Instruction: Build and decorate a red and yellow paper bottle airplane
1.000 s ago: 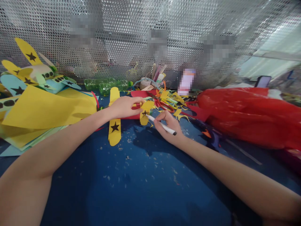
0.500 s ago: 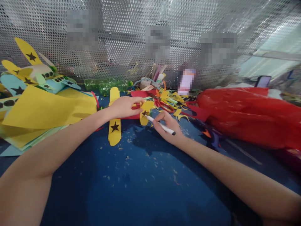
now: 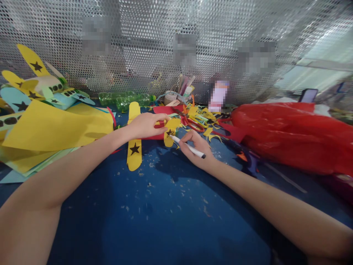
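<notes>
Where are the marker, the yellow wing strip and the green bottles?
marker (image 3: 190, 147), head view, mid barrel.
yellow wing strip (image 3: 134, 156), head view, below its black star.
green bottles (image 3: 125, 99), head view, side of a bottle.

Bright, even light, mostly from upper right where a pale window area washes out. Perforated metal screen (image 3: 154, 44) glints with glare. Soft shadows of both arms fall on the blue table (image 3: 165, 206). Strong wide-angle bend at the edges; forearms balloon near the bottom corners. Centre fairly sharp, right edge smeared. Several grey pixelated patches on the screen.
</notes>
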Demonstrator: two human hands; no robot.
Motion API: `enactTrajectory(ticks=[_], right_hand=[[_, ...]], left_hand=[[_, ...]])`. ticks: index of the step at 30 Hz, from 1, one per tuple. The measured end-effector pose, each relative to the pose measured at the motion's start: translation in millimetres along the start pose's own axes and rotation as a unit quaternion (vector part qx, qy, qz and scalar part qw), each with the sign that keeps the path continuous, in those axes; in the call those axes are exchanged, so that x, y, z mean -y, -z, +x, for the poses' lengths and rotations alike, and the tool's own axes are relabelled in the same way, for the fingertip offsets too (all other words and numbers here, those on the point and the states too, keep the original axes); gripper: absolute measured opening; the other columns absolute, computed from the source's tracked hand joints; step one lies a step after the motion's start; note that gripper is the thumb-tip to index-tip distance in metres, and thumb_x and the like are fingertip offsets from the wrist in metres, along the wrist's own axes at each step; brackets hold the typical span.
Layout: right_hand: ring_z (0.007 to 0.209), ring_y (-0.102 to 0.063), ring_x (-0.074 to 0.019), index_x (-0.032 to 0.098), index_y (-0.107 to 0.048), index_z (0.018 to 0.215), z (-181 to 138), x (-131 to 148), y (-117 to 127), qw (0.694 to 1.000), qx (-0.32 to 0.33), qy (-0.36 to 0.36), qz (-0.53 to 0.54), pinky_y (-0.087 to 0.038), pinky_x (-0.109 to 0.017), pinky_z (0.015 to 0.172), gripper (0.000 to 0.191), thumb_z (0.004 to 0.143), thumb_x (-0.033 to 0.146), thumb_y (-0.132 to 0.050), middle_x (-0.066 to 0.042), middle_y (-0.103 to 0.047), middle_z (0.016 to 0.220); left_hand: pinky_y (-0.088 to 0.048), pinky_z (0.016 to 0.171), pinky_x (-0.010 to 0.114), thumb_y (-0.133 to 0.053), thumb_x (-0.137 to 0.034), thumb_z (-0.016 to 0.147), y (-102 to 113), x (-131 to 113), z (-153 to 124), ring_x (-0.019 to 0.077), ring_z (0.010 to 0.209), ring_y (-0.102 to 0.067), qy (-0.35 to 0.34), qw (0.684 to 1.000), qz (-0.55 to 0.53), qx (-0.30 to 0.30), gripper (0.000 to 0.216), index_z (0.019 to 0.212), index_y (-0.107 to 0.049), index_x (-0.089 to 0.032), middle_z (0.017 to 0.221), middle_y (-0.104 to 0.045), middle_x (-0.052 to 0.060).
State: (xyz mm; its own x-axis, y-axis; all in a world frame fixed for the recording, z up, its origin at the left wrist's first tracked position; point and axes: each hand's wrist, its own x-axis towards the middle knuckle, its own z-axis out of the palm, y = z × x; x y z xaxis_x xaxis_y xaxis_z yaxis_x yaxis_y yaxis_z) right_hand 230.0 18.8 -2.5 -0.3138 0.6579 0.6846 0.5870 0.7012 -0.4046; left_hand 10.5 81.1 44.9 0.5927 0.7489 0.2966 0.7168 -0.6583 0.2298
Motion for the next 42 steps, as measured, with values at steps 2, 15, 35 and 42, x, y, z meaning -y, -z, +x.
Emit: enactTrajectory(ticks=[2, 15, 35, 42], right_hand=[[0.059, -0.052, -0.0155, 0.025, -0.046, 0.075, -0.4, -0.8, -0.1, 1.0, -0.003, 0.001, 0.002, -0.042, -0.033, 0.059, 0.013, 0.082, 0.021, -0.056, 0.002, -0.055, 0.066], [0.06, -0.053, -0.0161, 0.025, -0.046, 0.075, -0.5, -1.8, 0.3, 1.0, -0.013, 0.014, 0.003, -0.043, -0.033, 0.06, 0.013, 0.082, 0.02, -0.056, 0.002, -0.055, 0.067], [0.06, -0.053, -0.0172, 0.025, -0.045, 0.074, -1.2, -2.5, 0.2, 1.0, -0.017, 0.01, 0.004, -0.043, -0.033, 0.06, 0.013, 0.081, 0.02, -0.055, 0.001, -0.055, 0.066], [0.059, -0.053, -0.017, 0.025, -0.045, 0.073, 0.0, -0.3, 0.5, 1.0, -0.011, -0.001, 0.006, -0.043, -0.033, 0.061, 0.014, 0.08, 0.02, -0.057, 0.002, -0.055, 0.065]], left_hand=[[-0.048, 0.084, 0.035, -0.052, -0.05, 0.088, 0.3, -0.2, -0.2, 0.0257, 0.101, -0.065, 0.0, 1.0, 0.0, 0.002, 0.044, 0.123, -0.06, -0.026, 0.113, -0.07, 0.005], [-0.048, 0.085, 0.035, -0.053, -0.049, 0.088, 0.1, -0.3, 0.0, 0.0251, 0.103, -0.065, 0.0, 1.0, 0.001, 0.001, 0.043, 0.124, -0.06, -0.026, 0.114, -0.07, 0.005], [-0.048, 0.084, 0.036, -0.052, -0.05, 0.088, 0.9, -1.0, 0.0, 0.0266, 0.103, -0.065, 0.001, 1.0, 0.002, 0.006, 0.045, 0.124, -0.06, -0.024, 0.115, -0.07, 0.006], [-0.048, 0.086, 0.035, -0.052, -0.049, 0.088, 0.2, -0.8, -0.1, 0.0253, 0.104, -0.065, 0.0, 1.0, -0.003, 0.001, 0.043, 0.123, -0.059, -0.026, 0.115, -0.07, 0.005]])
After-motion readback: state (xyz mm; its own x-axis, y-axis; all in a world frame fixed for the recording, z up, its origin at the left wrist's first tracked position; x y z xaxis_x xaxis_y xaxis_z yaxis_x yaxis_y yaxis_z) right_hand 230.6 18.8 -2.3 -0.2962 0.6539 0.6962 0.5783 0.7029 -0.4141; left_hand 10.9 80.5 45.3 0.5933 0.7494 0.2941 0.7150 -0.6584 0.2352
